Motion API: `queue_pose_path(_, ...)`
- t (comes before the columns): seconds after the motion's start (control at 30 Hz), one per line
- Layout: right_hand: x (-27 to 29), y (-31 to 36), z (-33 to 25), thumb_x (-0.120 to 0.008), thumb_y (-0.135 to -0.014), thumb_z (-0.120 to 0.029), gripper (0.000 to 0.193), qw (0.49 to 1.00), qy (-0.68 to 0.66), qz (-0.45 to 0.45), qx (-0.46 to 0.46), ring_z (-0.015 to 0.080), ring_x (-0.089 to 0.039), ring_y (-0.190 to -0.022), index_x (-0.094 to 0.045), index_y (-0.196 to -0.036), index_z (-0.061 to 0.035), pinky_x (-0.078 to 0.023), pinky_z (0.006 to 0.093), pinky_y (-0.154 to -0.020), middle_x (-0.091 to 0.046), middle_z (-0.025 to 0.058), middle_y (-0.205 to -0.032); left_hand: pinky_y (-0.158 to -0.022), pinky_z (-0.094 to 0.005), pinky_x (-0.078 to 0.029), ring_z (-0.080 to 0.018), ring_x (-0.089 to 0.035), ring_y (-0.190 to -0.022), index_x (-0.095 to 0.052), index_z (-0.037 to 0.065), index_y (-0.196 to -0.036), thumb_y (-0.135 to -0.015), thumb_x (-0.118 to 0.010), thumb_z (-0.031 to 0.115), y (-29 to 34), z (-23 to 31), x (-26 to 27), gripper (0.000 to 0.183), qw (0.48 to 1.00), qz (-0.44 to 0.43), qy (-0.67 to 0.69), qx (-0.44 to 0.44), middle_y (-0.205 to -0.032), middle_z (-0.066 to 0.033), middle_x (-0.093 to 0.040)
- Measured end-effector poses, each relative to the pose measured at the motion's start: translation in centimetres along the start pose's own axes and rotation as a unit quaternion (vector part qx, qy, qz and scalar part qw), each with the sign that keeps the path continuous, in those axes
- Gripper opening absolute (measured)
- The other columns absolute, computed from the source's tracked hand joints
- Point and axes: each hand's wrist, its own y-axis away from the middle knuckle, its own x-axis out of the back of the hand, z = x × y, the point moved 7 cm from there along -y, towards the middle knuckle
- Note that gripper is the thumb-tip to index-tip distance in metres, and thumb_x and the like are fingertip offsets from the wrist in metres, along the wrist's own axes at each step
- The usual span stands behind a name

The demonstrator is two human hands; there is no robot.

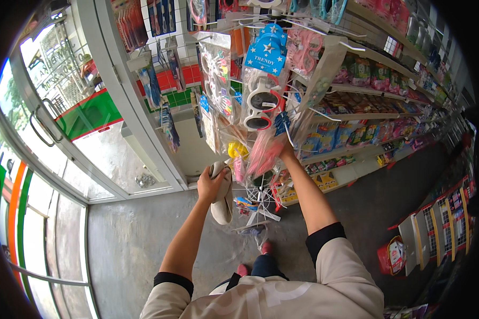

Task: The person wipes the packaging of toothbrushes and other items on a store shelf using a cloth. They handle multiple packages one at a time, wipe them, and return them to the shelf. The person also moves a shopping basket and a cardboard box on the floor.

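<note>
1. The left hand [212, 186] has its fingers closed around a beige cloth [222, 204], which hangs down in front of the wire display rack [258, 199].
2. The right hand [285, 153] reaches up among the hanging clear packets [261, 151], likely steadying them; whether its fingers grip one cannot be told.
3. Both forearms stretch forward and upward, elbows bent, with the left held lower than the right.
4. Shelves of goods [367, 114] run along the right.

A blue star-printed card header [267, 50] tops a clear bag of white-framed sunglasses [261, 106] on the wire rack; pink clear packets [263, 151] hang below; colourful snack packets [364, 72] line the right shelves.
</note>
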Motion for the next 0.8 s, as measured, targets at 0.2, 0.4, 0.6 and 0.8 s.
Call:
queue_pose_path(0.2, 2.7, -0.2, -3.5, -0.075, -0.070, -0.006, 0.029, 0.999, -0.046, -0.008, -0.015, 0.0329, -0.067, -0.076, -0.059, -0.094, -0.0022, -0.051, 0.0395, -0.063, -0.066, 0.0153, -0.077, -0.083, -0.0414, -0.051, -0.0346, -0.067, -0.097, -0.066, 0.000, -0.108, -0.080, -0.074, 0.046, -0.2, 0.1, -0.3, 0.054, 1.000, 0.008, 0.007, 0.022, -0.100, -0.0200, -0.070)
queue_pose_path(0.4, 2.7, -0.6, -4.6, -0.077, -0.070, -0.010, 0.026, 0.998, 0.023, -0.044, 0.027, 0.0295, -0.066, -0.070, -0.060, -0.089, -0.0027, -0.051, 0.0370, -0.061, -0.066, 0.0152, -0.074, -0.082, -0.0413, -0.051, -0.0348, -0.068, -0.094, -0.066, 0.000, -0.107, -0.081, -0.073, 0.045, -0.4, -0.7, -0.8, 0.052, 1.000, 0.020, 0.003, 0.013, -0.095, -0.0202, -0.070)
queue_pose_path(0.6, 4.2, -0.9, -6.0, -0.073, -0.071, -0.018, 0.020, 0.996, -0.023, -0.010, 0.088, 0.0271, -0.064, -0.066, -0.059, -0.079, -0.0058, -0.050, 0.0370, -0.059, -0.064, 0.0130, -0.070, -0.077, -0.0442, -0.050, -0.0396, -0.066, -0.092, -0.066, 0.002, -0.100, -0.079, -0.072, 0.050, -0.6, -0.8, -1.2, 0.052, 0.998, 0.039, 0.050, 0.010, -0.094, -0.0221, -0.069)
queue_pose_path(0.8, 2.8, -1.1, -5.8, -0.068, -0.072, -0.020, 0.015, 0.993, 0.038, -0.020, 0.112, 0.0259, -0.062, -0.063, -0.058, -0.070, -0.0089, -0.047, 0.0353, -0.056, -0.061, 0.0094, -0.065, -0.080, -0.0444, -0.051, -0.0394, -0.066, -0.094, -0.066, 0.003, -0.101, -0.078, -0.072, 0.052, -0.9, -0.4, -1.1, 0.054, 0.999, 0.043, 0.028, 0.005, -0.096, -0.0218, -0.069)
